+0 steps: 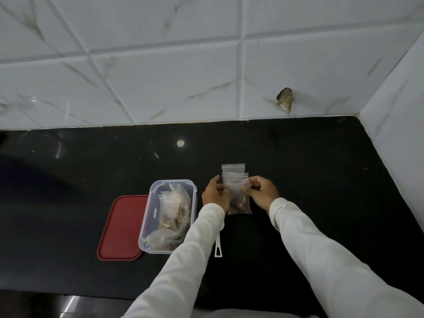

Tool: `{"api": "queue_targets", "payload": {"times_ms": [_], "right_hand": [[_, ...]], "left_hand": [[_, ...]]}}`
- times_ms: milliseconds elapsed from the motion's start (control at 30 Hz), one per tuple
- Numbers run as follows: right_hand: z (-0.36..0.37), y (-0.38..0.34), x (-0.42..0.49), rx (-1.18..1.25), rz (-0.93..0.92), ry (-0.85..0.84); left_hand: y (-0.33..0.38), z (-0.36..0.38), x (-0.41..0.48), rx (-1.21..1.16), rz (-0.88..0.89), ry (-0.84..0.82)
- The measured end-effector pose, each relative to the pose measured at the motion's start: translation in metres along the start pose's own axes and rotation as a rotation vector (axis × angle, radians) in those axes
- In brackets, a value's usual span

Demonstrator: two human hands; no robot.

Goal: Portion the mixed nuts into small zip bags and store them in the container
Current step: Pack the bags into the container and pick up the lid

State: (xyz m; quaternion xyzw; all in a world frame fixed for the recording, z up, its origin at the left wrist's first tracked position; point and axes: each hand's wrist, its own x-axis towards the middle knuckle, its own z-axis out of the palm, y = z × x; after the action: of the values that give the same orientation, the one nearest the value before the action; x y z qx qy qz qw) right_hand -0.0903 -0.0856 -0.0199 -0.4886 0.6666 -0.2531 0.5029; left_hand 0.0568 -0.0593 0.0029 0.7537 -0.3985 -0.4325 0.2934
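No text, brand, number or sign readable on my feed. Only candidate I see: small pale patch (155,212) on left wall of clear container (172,180), possibly sticker or label, too small and blurred for me to make out any characters. Zip bag (239,204) at centre shows brown shapes low down; I read those as nuts inside, not print.

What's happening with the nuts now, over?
Left hand, right hand pinch zip bag top. Nuts inside. Container open, filled bags inside, red lid beside. White scoop handle lies between.
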Motion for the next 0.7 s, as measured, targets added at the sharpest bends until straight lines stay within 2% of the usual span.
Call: {"api": "queue_targets", "payload": {"times_ms": [200, 400, 533, 700], "right_hand": [[0.003, 0.009, -0.004, -0.005, -0.044, 0.011], [0.001, 0.009, -0.015, 0.055, -0.008, 0.088], [0.000, -0.002, -0.024, 0.131, 0.006, 0.172], [0.001, -0.031, -0.049, 0.242, -0.001, 0.194]], "left_hand": [[-0.002, 0.001, 0.000, -0.028, 0.023, 0.030], [0.000, 0.000, -0.004, 0.172, 0.170, -0.063], [0.004, -0.002, -0.012, 0.048, 0.196, -0.098], [0.017, -0.015, -0.025, -0.131, 0.266, -0.056]]}}
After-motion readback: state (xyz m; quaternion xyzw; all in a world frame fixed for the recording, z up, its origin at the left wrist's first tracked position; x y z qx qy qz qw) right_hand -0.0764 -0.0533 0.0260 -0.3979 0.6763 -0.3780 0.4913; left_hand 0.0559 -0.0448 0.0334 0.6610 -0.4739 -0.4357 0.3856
